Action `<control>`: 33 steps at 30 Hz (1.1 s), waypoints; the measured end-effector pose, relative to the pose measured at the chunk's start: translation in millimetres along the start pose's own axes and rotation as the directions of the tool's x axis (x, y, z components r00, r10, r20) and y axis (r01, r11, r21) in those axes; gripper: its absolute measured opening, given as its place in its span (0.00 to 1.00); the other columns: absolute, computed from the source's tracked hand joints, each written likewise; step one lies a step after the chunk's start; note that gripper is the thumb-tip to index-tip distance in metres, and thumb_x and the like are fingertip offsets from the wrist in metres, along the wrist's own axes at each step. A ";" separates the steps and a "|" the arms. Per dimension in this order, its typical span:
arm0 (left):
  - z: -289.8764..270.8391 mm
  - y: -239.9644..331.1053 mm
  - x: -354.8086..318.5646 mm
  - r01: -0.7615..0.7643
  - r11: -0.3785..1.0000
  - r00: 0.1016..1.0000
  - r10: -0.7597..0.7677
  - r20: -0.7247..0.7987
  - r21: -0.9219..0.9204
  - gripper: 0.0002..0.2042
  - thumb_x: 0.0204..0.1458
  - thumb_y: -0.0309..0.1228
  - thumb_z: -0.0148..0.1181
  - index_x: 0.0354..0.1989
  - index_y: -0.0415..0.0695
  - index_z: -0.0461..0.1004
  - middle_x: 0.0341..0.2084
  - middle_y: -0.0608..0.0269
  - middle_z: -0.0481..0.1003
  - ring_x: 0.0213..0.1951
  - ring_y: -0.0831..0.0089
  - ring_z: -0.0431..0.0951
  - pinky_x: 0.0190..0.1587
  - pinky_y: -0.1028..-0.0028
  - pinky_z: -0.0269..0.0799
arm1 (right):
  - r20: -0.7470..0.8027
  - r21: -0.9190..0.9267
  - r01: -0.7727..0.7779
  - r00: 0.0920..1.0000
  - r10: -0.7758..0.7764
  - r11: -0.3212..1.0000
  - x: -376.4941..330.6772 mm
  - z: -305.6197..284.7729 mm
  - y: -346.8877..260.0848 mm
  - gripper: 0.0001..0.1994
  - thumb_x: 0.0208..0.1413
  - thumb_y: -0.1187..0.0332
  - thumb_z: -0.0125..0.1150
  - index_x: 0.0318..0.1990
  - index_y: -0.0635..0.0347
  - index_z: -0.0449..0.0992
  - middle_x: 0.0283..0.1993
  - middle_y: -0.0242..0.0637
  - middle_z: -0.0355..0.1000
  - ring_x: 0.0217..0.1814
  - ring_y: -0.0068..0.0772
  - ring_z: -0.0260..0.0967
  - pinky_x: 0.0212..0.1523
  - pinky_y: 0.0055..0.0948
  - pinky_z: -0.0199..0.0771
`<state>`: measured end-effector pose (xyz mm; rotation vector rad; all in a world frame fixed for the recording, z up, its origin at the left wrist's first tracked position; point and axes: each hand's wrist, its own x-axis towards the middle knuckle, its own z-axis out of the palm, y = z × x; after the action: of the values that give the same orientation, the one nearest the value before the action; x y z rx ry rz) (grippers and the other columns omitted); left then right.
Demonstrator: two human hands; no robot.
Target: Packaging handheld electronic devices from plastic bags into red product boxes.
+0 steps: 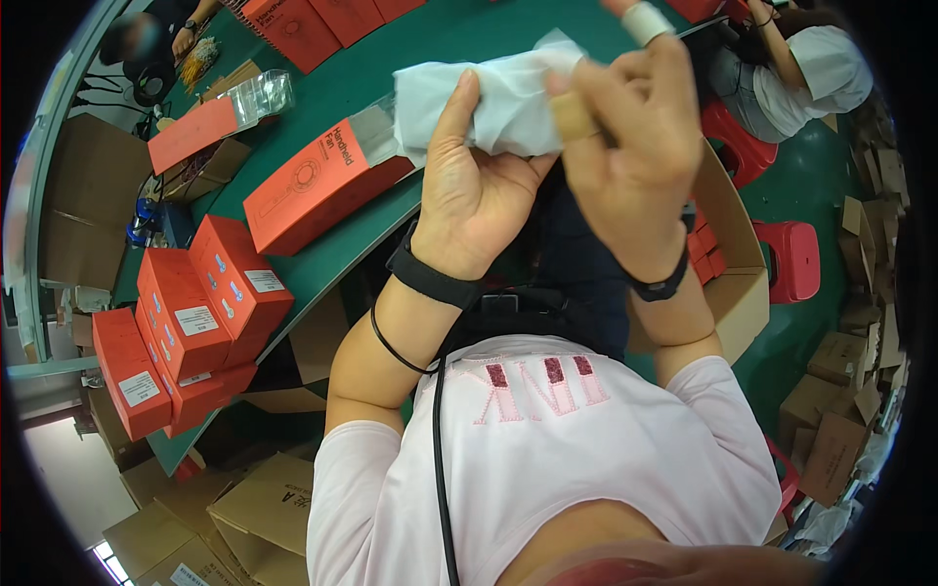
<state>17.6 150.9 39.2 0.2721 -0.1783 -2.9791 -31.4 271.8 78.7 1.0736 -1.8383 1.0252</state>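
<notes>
Left hand is gripping a white packet near its middle, palm facing up; the thumb is pressing across the front face while the other fingers are curling beneath it, mostly hidden. The packet is sitting above the near edge of a green table, its soft wrapping creasing toward the right end. Right hand is hovering at that end, blurring, fingers partly bent; cannot tell whether they are pinching the wrapping or only passing in front. Two of its digits are wearing wraps, one whitish, one tan. Black bands are circling both wrists. Just left of the packet, a long red box is lying slantwise on the table, a greyish see-through piece projecting from its right end, close to the packet. Farther left, stacked red boxes are standing near the table's edge. An open carton is resting right of the person, containing more red boxes. Beyond it, a co-worker in a white shirt is sitting.
</notes>
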 end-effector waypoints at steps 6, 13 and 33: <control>27.4 3.2 -2.2 0.088 0.991 0.984 -0.071 0.166 -0.097 0.21 0.61 0.42 0.64 0.54 0.42 0.68 0.49 0.56 0.76 0.53 0.59 0.76 0.66 0.53 0.69 | -0.050 0.332 -0.120 0.988 0.145 0.935 12.3 -8.0 5.1 0.07 0.70 0.69 0.57 0.44 0.63 0.78 0.35 0.28 0.77 0.36 0.11 0.66 0.39 0.14 0.67; 21.8 2.5 2.1 -0.348 0.796 0.919 0.185 0.348 0.495 0.14 0.66 0.41 0.57 0.40 0.40 0.70 0.27 0.61 0.74 0.29 0.70 0.73 0.52 0.66 0.75 | 0.348 0.641 -0.665 0.697 0.627 0.383 -29.5 12.6 25.2 0.07 0.68 0.70 0.58 0.43 0.62 0.81 0.32 0.27 0.78 0.22 0.09 0.62 0.20 0.14 0.58; -31.7 49.0 -38.3 -0.557 -0.759 0.708 -0.221 0.671 0.338 0.18 0.43 0.29 0.66 0.43 0.43 0.70 0.37 0.60 0.72 0.35 0.63 0.78 0.36 0.67 0.74 | 0.979 0.202 -0.634 0.121 -0.162 0.746 1.3 16.5 30.2 0.23 0.45 0.66 0.70 0.49 0.69 0.76 0.39 0.51 0.78 0.40 0.48 0.77 0.47 0.34 0.76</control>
<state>67.4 105.3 21.1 -0.4067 -2.5688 -0.5795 -62.8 266.4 65.6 2.3254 -2.9534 1.2757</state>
